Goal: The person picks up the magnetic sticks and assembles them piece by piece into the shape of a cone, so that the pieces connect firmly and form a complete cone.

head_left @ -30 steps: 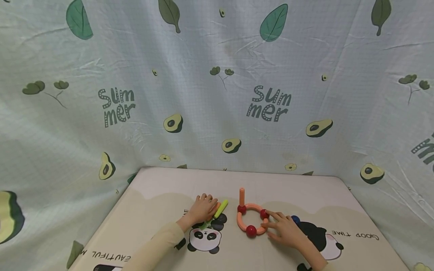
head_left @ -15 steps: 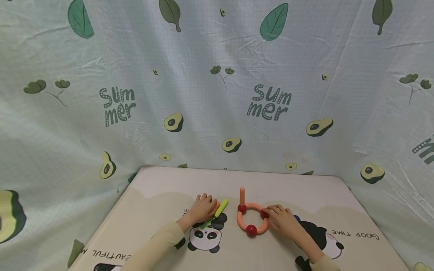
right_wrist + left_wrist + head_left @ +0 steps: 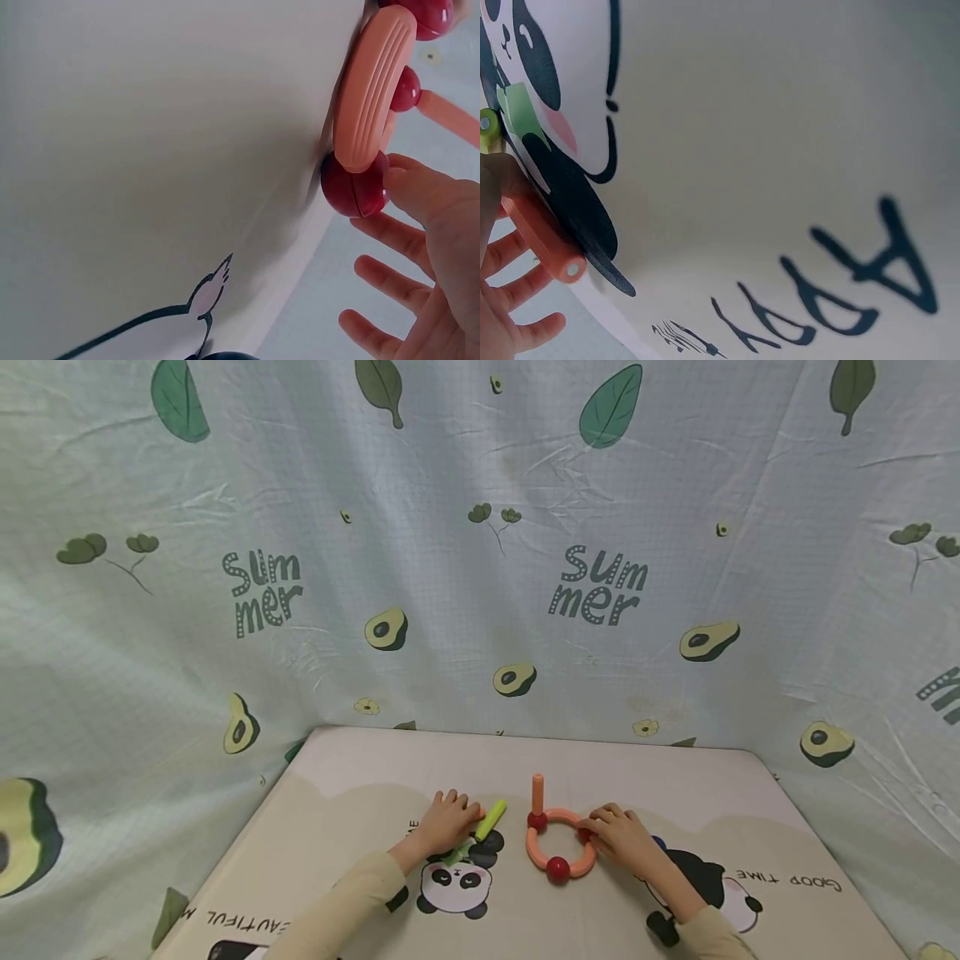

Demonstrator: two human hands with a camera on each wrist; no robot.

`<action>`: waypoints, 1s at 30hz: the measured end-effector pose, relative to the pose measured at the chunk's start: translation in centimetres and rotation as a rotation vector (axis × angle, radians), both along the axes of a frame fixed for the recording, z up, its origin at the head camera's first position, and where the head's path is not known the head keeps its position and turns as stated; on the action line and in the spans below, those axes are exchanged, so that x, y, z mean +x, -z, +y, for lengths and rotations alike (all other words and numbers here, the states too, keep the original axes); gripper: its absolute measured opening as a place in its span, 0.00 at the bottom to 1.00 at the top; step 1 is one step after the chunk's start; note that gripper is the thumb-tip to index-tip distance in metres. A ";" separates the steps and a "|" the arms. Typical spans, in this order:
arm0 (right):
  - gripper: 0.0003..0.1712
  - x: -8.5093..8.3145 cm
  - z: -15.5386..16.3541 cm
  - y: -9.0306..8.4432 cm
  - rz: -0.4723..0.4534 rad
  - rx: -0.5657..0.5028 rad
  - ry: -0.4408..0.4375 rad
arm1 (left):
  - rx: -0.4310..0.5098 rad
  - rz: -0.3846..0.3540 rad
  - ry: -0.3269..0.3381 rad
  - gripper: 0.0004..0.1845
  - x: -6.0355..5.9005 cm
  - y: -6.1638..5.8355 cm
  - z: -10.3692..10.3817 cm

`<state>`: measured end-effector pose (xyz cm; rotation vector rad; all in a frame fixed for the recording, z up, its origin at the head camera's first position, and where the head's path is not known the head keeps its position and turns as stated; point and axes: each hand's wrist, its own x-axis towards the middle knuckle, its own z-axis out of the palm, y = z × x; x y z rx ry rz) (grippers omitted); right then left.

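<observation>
- Closest to me on the worktop [image 3: 525, 922], there's a flat panda print [image 3: 453, 897]; the surface looks smooth, so I reckon a loose ball could roll if bumped.
- Next, the near red ball [image 3: 558, 870], glossy and round, belongs to the orange ring [image 3: 533, 850]; a sideways shove might pull its joints apart.
- My right hand [image 3: 626, 842] pinches the right red ball [image 3: 352, 184] between thumb and index finger, the others spread. An uneven squeeze could twist it off the grooved curved piece [image 3: 375, 90] beside it. A blue ball [image 3: 659, 842] peeks out past that hand.
- Left of the ring, my left hand [image 3: 446, 821] pinches a straight, plastic-looking orange rod [image 3: 544, 236] whose end shows a metallic disc (a magnet, I suspect). The lime rod [image 3: 491, 821] lies just beside; attraction could drag it along.
- Farther off, an upright orange rod [image 3: 537, 793] seems to stand on the far red ball [image 3: 537, 821]; jolting the ring may topple it.
- Last, a creased cloth backdrop [image 3: 450, 577] hangs behind everything.
</observation>
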<state>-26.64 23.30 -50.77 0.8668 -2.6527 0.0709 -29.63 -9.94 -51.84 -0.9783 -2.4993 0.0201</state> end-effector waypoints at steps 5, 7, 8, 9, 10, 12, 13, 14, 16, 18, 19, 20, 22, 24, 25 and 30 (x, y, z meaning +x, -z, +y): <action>0.12 -0.4 0.1 0.0 -0.016 0.001 0.006 | -0.001 0.020 -0.005 0.07 -0.2 0.1 0.0; 0.12 -0.6 0.1 0.0 -0.022 -0.001 0.005 | -0.006 0.010 -0.017 0.06 -0.3 0.1 0.0; 0.12 -0.6 0.1 0.0 -0.022 -0.002 0.004 | -0.011 0.004 -0.025 0.06 -0.3 0.1 0.1; 0.12 -0.7 0.2 0.0 -0.023 -0.004 0.004 | -0.016 -0.001 -0.033 0.06 -0.3 0.0 0.1; 0.12 -0.7 0.2 0.0 -0.019 -0.006 0.000 | -0.022 -0.004 -0.041 0.06 -0.3 0.0 0.1; 0.12 -0.8 0.3 -0.1 -0.008 -0.011 -0.010 | -0.026 -0.009 -0.048 0.06 -0.2 -0.1 0.2; 0.12 -0.8 0.3 -0.1 0.002 -0.012 -0.017 | -0.028 -0.011 -0.052 0.06 -0.2 -0.1 0.2; 0.12 -0.8 0.3 -0.2 0.011 -0.014 -0.024 | -0.030 -0.013 -0.054 0.06 -0.2 -0.2 0.2; 0.13 -0.8 0.4 -0.2 0.027 -0.020 -0.035 | -0.022 -0.023 -0.051 0.07 -0.1 -0.2 0.2; 0.13 -0.8 0.3 -0.3 0.037 -0.026 -0.041 | -0.015 -0.034 -0.050 0.07 -0.1 -0.2 0.2; 0.13 -0.7 0.3 -0.3 0.038 -0.031 -0.044 | -0.014 -0.040 -0.052 0.06 0.0 -0.2 0.2; 0.13 -0.7 0.3 -0.4 0.035 -0.035 -0.043 | -0.014 -0.044 -0.052 0.06 0.0 -0.3 0.2; 0.12 -0.6 0.2 -0.4 0.023 -0.040 -0.039 | -0.013 -0.047 -0.053 0.06 0.0 -0.3 0.2; 0.12 -0.6 0.2 -0.5 0.008 -0.038 -0.032 | -0.015 -0.045 -0.054 0.06 0.0 -0.3 0.2; 0.12 -0.5 0.2 -0.6 -0.004 -0.035 -0.026 | -0.016 -0.045 -0.055 0.06 0.0 -0.3 0.2; 0.12 -0.4 0.2 -0.6 -0.045 -0.030 0.007 | -0.014 -0.041 -0.056 0.06 0.0 -0.2 0.1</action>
